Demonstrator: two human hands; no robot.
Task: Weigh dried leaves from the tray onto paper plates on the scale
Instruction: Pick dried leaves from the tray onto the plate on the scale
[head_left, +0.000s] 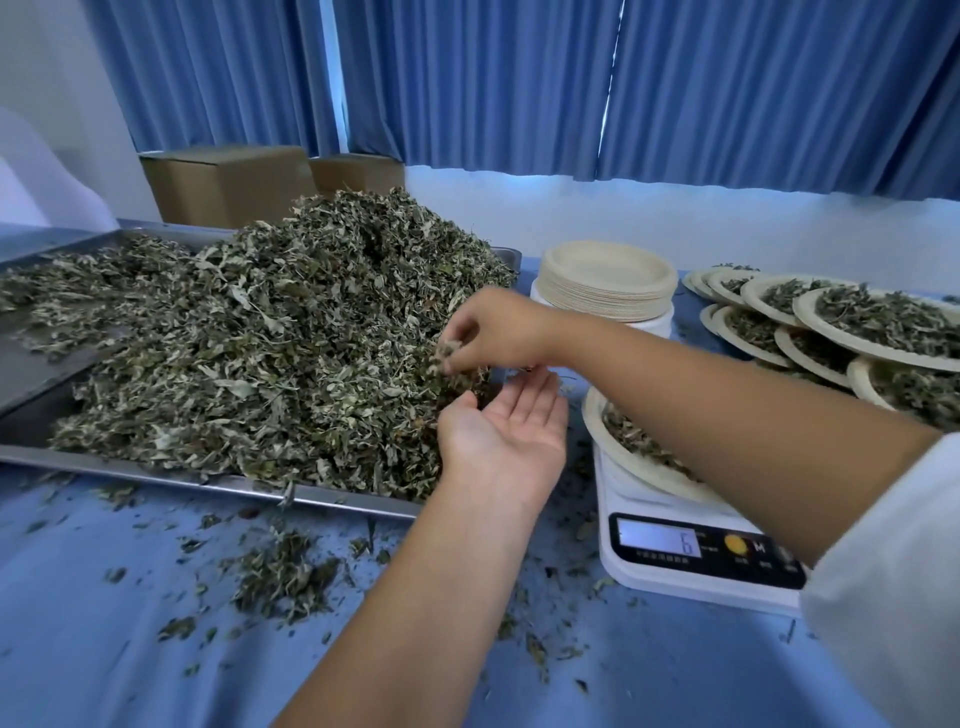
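Left hand (506, 434) palm up, grip released, left of scale (691, 569). Right hand (501, 327) also left of scale, grip pinching leaves (445, 357). Plate (592, 415) on scale; tray (156, 470) farther left of scale.

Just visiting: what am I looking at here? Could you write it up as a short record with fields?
activity: portioning by weight
left hand: open, palm up, at the right end of the tray
right hand: pinches a few dried leaves above the pile
scale: holds a paper plate with leaves; display reads 6
empty plates: one stack behind the scale
filled plates: overlapping, far right
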